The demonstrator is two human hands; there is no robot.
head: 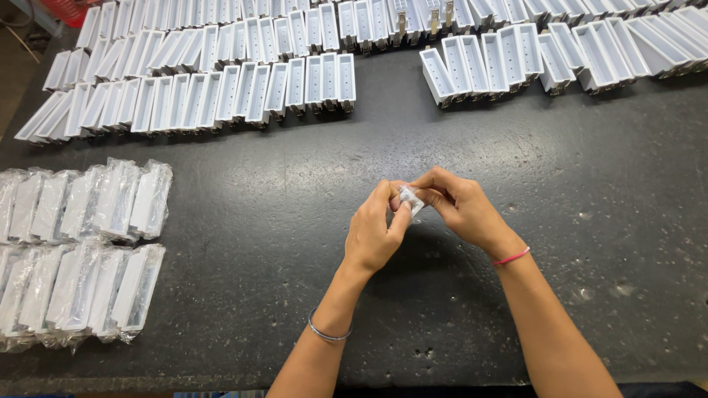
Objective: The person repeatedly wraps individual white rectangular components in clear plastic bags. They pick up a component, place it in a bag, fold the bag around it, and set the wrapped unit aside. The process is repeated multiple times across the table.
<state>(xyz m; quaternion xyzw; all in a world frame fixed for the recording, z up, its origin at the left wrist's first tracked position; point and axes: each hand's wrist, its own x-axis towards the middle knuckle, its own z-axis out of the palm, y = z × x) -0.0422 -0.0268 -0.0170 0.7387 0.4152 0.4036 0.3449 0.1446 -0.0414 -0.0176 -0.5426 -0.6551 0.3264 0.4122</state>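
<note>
Above the dark table, left hand and right hand raised together, fingertips' grip pinching small clear packet

Both hands, left hand and right hand, pinch a small clear packet

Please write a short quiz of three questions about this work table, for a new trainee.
1. True or false: both hands pinch one small clear packet.
2. Where do the wrapped white parts lie? A) far right B) near left C) under the hands
3. Which wrist wears the red band?

Key:
1. True: the left hand and the right hand meet on the small clear packet.
2. B: the wrapped white parts lie near left on the dark table.
3. The right wrist wears the red band.
</note>
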